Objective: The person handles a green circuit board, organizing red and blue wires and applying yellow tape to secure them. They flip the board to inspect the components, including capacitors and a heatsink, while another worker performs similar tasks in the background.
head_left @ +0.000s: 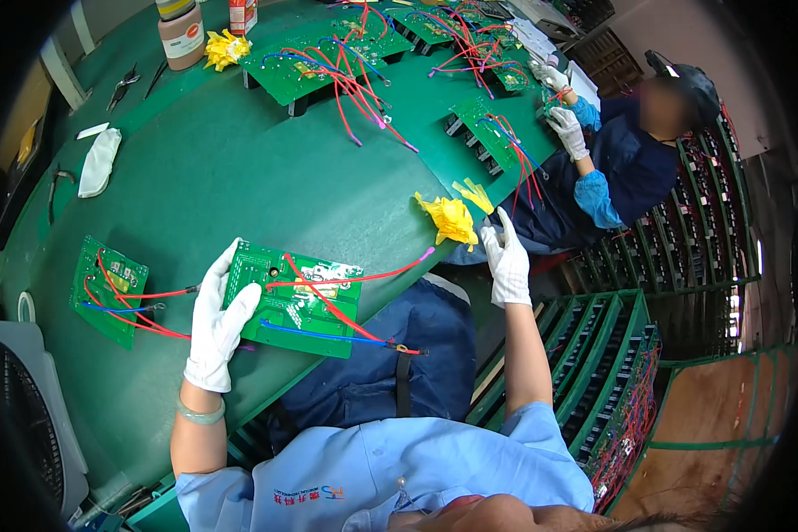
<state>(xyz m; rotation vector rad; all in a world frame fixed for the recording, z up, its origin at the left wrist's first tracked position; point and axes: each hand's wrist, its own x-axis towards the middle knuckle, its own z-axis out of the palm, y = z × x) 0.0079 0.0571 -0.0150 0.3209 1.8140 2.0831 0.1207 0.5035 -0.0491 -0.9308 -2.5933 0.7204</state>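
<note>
And the left hand grips the green circuit board toward eight o'clock; right hand, three o'clock, meets yellow strips, grip unclear!

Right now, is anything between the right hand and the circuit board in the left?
Yes: a red wire running off the circuit board reaches toward the right hand, its purple tip in the gap. The crumpled yellow bundle sits beside the hand, slightly farther out. I see nothing else between.

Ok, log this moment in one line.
left hand: gripping wired green board; right hand: at yellow strips, hold unclear; yellow bundle: beside strips; second wired board: left of left hand
</note>
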